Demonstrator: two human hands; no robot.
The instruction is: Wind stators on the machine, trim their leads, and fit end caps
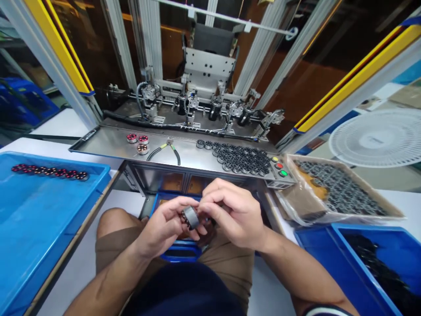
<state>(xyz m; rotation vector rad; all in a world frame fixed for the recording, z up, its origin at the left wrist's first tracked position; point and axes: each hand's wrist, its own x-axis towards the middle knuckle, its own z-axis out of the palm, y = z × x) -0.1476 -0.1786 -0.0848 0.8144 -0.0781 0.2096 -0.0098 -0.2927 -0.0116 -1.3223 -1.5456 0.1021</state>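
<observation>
Above my lap, my left hand (167, 224) holds a motor stator (191, 217), a grey ring with dark and coppery parts along its edge. My right hand (232, 213) is just to the right, thumb and forefinger pinched together close to the stator. What sits in that pinch, if anything, is too small to make out. Ahead on the metal ledge lies a pair of cutting pliers (167, 149) with spread handles. Left of the pliers rest three wound stators (142, 139) with red and copper windings.
Many black stator cores (241, 156) crowd the ledge's right half, beside a button box (279, 166). Behind stands a machine with clamps (213, 109). A blue tray (49, 219) with a row of wound stators is at left; a carton (345, 188), blue bin (342, 232) and fan (378, 138) are at right.
</observation>
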